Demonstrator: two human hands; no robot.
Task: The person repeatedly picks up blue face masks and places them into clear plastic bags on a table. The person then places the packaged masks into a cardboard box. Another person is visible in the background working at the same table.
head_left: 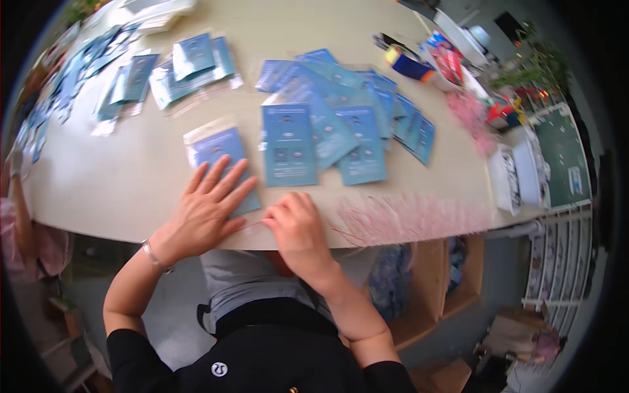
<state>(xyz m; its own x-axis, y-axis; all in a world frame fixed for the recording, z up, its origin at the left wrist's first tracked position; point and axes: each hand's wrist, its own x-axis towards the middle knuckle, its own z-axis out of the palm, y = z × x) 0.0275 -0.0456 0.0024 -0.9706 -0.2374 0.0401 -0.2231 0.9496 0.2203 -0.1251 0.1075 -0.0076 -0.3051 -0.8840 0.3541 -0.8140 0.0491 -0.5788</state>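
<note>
At the near edge of the pale table (pixel 85 203), the left hand (pixel 213 200) lies palm down with its fingers spread wide, resting over a blue printed packet (pixel 226 143) and gripping nothing. Just to its right, the right hand (pixel 296 226) is curled nearly closed, thumb and fingertips together, apparently pinching a thin reddish string (pixel 254 224); blur hides how firmly. The string runs toward the left thumb; whether it joins the packet, I cannot tell.

What could go wrong, as I judge it: a sharp tug on so fine a string could make it slip or snag on the pink wispy strands (pixel 413 219) strewn along the near edge to the right. Those strands lie so close to the edge that a sweeping right forearm might drag some off. Light pressure from the left palm could let the smooth packet skid.

The packet is flat and rectangular, blue fading to teal, with a pale strip across its far end and a glossy, seemingly clear wrapping.

Farther off, in the middle, two similar blue packets (pixel 289 141) lie before an overlapping, fanned pile (pixel 327 75). At far left are more clear-wrapped packets (pixel 194 56).
</note>
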